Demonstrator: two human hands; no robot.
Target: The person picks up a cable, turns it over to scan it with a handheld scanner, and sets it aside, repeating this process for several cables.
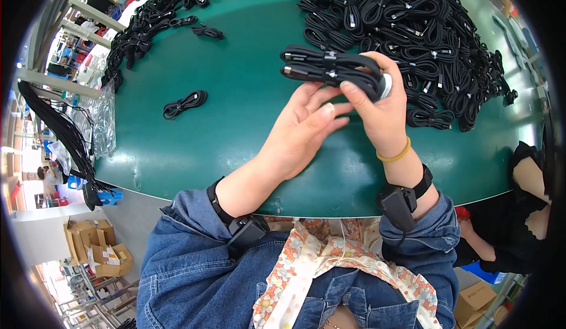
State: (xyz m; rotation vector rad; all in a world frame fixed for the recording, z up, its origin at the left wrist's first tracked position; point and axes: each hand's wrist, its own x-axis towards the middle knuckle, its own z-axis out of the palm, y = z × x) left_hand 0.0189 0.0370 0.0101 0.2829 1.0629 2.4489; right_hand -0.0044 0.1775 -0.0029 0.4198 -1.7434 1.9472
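Observation:
My right hand (384, 112) is closed around a pair of coiled black cables (331, 63), held up above the green table. Each coil is bound at its middle with a black tie, and light metal plug ends show at their left. A white rounded thing (386, 85) shows between the right palm and the coils; I cannot make out what it is. My left hand (298, 131) is just below them, its fingers apart and slightly bent, with nothing in it. Whether its fingertips touch the lower coil is unclear.
A big heap of coiled cables (407, 34) covers the table's (236, 134) far right. More coils (132, 41) line the left edge, and a single coil (185, 104) lies left of centre. Loose black cables (59, 125) hang at far left. A co-worker's arm (476, 242) shows at right.

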